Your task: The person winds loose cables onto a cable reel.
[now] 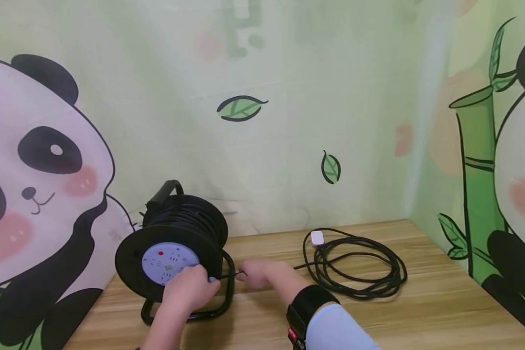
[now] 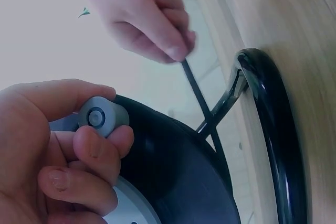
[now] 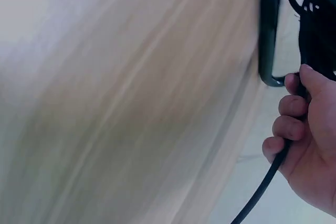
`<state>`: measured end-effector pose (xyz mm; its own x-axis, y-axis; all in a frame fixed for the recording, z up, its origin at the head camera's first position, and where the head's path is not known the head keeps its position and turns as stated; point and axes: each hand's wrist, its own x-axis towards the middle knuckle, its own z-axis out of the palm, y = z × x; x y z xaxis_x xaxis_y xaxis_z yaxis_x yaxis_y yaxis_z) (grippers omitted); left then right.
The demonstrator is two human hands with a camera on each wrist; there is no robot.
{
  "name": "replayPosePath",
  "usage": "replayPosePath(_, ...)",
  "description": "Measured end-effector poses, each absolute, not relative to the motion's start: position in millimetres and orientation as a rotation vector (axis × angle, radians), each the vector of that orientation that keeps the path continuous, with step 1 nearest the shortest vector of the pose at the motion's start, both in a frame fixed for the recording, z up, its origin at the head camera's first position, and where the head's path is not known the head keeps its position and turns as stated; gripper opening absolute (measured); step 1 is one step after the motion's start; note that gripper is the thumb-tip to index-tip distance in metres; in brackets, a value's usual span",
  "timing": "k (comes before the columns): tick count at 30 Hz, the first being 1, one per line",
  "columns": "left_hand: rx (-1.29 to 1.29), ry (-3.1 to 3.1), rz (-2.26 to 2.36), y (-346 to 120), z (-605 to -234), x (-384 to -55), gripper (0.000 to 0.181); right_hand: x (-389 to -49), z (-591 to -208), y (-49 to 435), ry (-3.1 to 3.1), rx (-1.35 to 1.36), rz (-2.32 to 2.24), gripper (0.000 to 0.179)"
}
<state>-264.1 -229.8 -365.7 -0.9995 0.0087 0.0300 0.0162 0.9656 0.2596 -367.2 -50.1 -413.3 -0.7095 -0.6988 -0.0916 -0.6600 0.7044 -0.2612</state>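
A black cable reel (image 1: 131,262) with a pale round socket panel (image 1: 150,262) stands on its tubular frame at the left of the table. My left hand (image 1: 188,289) is at the reel's front disc and pinches a grey round knob (image 2: 107,116) between thumb and fingers. To the right of the reel, my right hand (image 1: 255,273) grips the black cable (image 3: 262,184), its fingers curled round it. The cable runs from the reel through that hand to a loose coil (image 1: 395,272) on the table. A white plug (image 1: 317,237) lies at the coil's back left.
The wooden table (image 1: 437,311) meets a printed fabric backdrop (image 1: 288,194) with pandas and leaves at its back and sides. The reel's black tubular frame (image 2: 278,145) stands out past the disc, close to both hands. A carry handle (image 1: 162,192) tops the reel.
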Motion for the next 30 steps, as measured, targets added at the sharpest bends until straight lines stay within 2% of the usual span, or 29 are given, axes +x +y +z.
replayPosePath(9,-0.003,-3.099,-0.384,-232,-363,-265,0.029,-372,-386,8,2.760,-1.133,-0.556,0.034)
replayPosePath(18,0.004,-3.120,-0.429,-232,-366,-264,0.030,-369,-370,77,2.991,-1.130,-0.578,0.040)
replayPosePath(24,0.013,-3.120,-0.441,-231,-365,-262,0.031,-365,-358,123,3.185,-1.022,-0.619,0.038)
replayPosePath(30,0.002,-3.096,-0.456,-228,-365,-262,0.030,-360,-365,147,3.352,-0.943,-0.698,0.035)
